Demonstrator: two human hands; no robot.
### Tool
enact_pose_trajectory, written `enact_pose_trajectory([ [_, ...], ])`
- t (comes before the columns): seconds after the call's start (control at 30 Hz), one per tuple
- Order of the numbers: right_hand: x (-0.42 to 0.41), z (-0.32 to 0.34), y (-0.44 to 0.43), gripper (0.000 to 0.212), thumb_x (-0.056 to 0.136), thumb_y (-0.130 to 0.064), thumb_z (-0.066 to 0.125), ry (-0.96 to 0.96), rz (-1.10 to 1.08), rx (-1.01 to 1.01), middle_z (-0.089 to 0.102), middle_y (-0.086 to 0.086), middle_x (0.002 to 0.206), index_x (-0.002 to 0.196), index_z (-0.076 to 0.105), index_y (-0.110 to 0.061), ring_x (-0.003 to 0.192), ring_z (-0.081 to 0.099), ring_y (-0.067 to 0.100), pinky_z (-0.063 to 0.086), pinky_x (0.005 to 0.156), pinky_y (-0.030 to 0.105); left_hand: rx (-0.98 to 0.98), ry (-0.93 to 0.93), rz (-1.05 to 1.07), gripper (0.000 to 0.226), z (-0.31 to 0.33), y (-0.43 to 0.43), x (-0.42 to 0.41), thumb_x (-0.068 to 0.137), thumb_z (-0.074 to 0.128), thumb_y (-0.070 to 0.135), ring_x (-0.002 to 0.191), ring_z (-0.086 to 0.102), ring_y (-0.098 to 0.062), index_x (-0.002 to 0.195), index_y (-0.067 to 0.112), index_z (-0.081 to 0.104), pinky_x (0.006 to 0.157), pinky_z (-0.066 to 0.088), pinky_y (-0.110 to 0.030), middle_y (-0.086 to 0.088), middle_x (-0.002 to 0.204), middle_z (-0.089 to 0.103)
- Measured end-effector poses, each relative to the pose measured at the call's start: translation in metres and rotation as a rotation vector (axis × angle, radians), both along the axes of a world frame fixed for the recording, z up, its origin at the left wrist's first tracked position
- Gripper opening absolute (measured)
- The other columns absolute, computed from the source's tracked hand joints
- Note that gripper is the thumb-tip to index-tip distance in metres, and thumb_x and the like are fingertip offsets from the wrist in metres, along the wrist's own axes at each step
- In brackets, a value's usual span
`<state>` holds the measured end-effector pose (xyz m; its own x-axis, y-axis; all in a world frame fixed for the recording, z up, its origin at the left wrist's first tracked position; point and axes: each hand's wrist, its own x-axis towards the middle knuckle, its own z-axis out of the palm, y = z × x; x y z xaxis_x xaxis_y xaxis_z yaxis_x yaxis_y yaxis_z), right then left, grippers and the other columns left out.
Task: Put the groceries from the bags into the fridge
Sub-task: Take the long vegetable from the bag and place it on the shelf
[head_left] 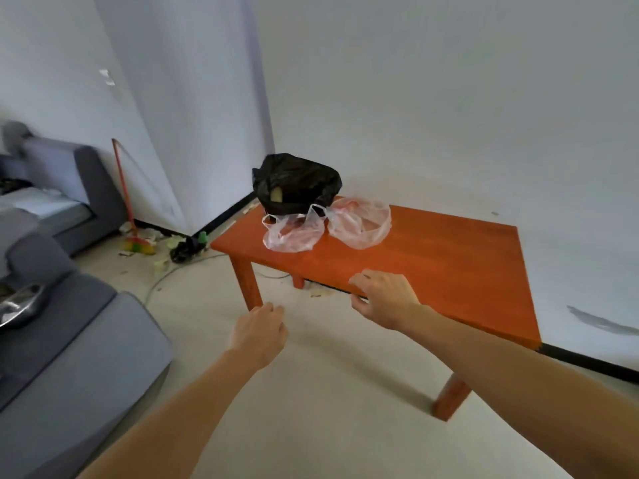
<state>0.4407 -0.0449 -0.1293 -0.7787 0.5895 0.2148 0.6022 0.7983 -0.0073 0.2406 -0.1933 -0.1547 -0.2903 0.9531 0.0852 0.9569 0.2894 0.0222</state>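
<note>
Now left hand [259, 331], right hand [383, 299] relaxed, empty, near table [449, 257].

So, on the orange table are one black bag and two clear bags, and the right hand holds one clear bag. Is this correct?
No: the head view shows the right hand holding nothing, at the near edge of the orange table, touching no bag. The black bag, the left clear bag and the right clear bag are on it.
</note>
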Motion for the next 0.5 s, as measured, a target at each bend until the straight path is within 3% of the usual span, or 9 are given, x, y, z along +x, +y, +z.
enact_pose_trajectory([
  [0.37,-0.177,0.007,0.170,0.037,0.092,-0.041,0.047,-0.051,0.098,-0.011,0.062,-0.003,0.120,0.123,0.058,-0.023,0.106,0.060,0.020,0.049,0.086,0.038,0.039,-0.048,0.067,0.020,-0.010,0.147,-0.144,0.097,0.042,0.031,0.085,0.058,-0.014,0.102,0.019,0.058,0.074,0.051,-0.027,0.004,0.094,0.057],
  [0.5,-0.250,-0.012,0.216,0.038,0.093,-0.039,0.046,-0.080,0.079,-0.046,0.059,0.000,0.128,0.126,0.055,-0.022,0.110,0.059,0.024,0.049,0.086,0.039,0.049,-0.054,0.035,0.020,-0.023,0.196,-0.216,0.097,0.042,0.030,0.087,0.058,-0.013,0.103,0.019,0.058,0.071,0.043,-0.024,0.004,0.096,0.058],
])
